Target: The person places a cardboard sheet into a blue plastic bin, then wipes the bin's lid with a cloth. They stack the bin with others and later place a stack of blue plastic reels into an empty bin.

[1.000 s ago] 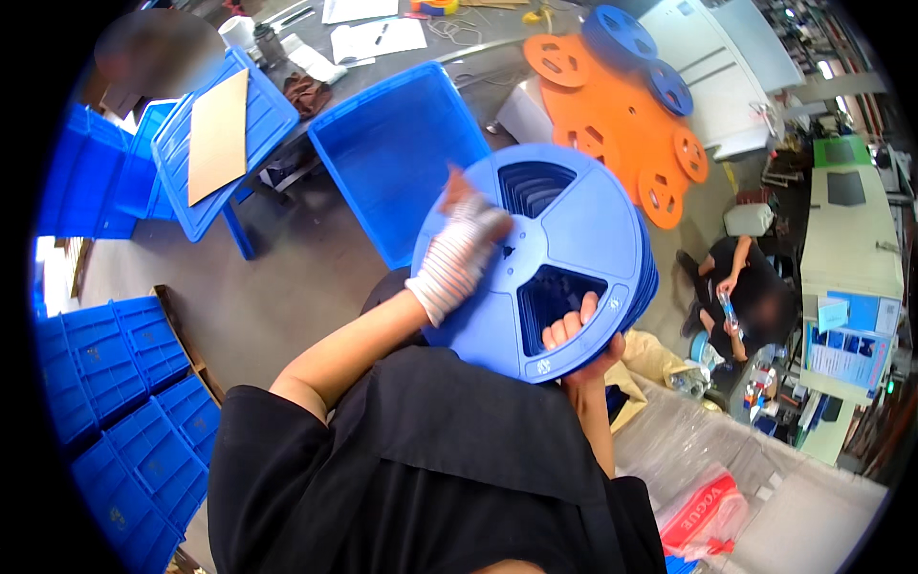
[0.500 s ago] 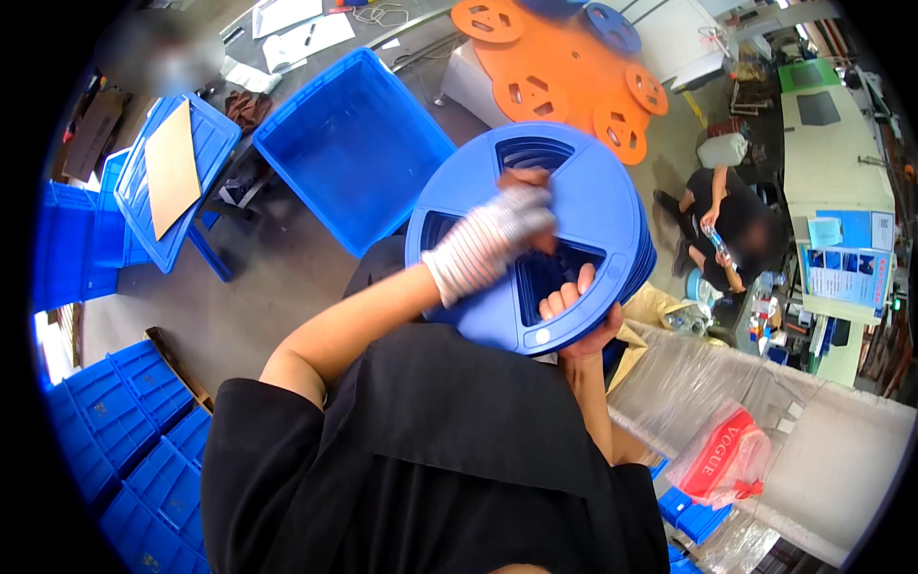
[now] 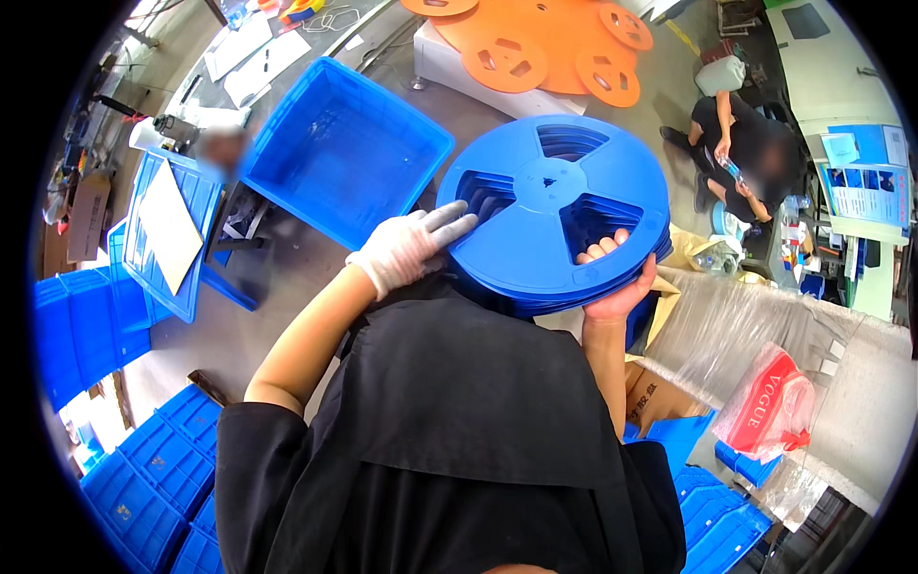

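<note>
A stack of large blue plastic reels (image 3: 555, 215) lies flat in front of my chest. My right hand (image 3: 617, 287), bare, grips the stack from below at its near right edge, with fingers poking up through a cut-out. My left hand (image 3: 409, 247), in a white glove, rests flat against the stack's left rim with fingers stretched out. An empty blue crate (image 3: 344, 148) stands on the floor just left of the reels.
Orange reels (image 3: 535, 43) lie on a white block ahead. A person sits on the floor at the right (image 3: 741, 153). Stacked blue crates (image 3: 115, 316) line the left. Clear plastic sheeting and a red bag (image 3: 765, 402) lie at the lower right.
The reel stack has tipped from upright to nearly flat and moved forward. My gloved left hand slid from the reel's face to its left rim.
</note>
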Demonstrator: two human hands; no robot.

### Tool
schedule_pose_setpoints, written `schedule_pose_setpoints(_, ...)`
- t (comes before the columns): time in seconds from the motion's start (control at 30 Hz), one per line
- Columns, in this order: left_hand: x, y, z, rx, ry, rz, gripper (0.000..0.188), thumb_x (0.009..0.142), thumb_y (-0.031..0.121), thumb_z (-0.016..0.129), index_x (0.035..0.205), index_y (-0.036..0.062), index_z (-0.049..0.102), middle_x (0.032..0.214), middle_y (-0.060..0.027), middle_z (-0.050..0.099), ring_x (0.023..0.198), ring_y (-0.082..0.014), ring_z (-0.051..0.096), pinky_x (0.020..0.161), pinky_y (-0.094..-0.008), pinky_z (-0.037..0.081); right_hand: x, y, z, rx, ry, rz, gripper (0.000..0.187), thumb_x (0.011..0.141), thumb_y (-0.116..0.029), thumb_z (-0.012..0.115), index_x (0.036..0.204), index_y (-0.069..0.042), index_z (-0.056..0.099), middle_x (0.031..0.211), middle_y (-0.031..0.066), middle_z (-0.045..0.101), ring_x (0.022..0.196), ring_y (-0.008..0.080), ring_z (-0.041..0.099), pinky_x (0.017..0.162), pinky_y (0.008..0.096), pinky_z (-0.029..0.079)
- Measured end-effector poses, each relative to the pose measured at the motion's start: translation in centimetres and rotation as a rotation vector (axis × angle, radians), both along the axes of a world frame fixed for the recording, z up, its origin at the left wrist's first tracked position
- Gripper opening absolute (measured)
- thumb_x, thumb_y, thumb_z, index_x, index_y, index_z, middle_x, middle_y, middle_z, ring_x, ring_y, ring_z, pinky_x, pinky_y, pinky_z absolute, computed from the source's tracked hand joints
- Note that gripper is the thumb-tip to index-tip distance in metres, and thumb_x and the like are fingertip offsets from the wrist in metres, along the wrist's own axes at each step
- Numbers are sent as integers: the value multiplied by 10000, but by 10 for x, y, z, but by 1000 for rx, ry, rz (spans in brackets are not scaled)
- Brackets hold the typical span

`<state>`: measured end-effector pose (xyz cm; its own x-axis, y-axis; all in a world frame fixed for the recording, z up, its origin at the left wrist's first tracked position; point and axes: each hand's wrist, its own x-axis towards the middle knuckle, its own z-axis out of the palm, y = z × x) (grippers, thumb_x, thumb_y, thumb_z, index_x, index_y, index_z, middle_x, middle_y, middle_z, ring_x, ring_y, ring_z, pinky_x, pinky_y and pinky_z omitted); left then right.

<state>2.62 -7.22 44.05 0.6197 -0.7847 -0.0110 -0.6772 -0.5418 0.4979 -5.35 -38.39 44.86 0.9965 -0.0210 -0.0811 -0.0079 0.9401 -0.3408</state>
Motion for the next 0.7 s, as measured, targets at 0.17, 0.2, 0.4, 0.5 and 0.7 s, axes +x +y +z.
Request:
schedule_pose_setpoints(0.17,35,-3,-12,104,87,-158,538,745,155,696,1246,112,504,1278,-77,537,1044,-298,594,874,-386,512,15,8,-1,-49,95,-5,412,848,-451,593,1027,-97,479,750,1,379,698,160,362,698,334,344)
schedule_pose_setpoints(0.2,40,3,-16,95,120,-176,513,765,166,688,1242,112,507,1286,-78,534,1059,-295,594,884,-381,511,20,11,0,-72,119,-4,419,842,-451,606,1022,-97,473,752,-4,370,698,156,362,705,333,346)
schedule_pose_setpoints(0.4,63,47,-23,-241,203,-89,449,697,62,658,1137,49,567,1122,-124,629,952,-336,627,819,-401,518,71,30,-3,-223,331,-75,516,863,-439,575,1207,-56,542,1075,119,610,966,275,561,867,431,461)
schedule_pose_setpoints(0.5,78,83,-28,-338,392,219,254,828,77,636,1078,41,610,924,-97,652,804,-213,642,739,-332,537,110,36,-8,-308,283,48,559,884,-395,558,1283,-7,504,1309,186,554,1172,323,550,1002,449,441)
schedule_pose_setpoints(0.7,111,173,-82,-1478,1130,645,505,806,383,739,1113,4,606,1055,-122,661,891,-199,648,792,-317,531,175,59,-11,-357,367,23,534,886,-380,550,1263,-5,495,961,76,561,857,225,554,838,425,454)
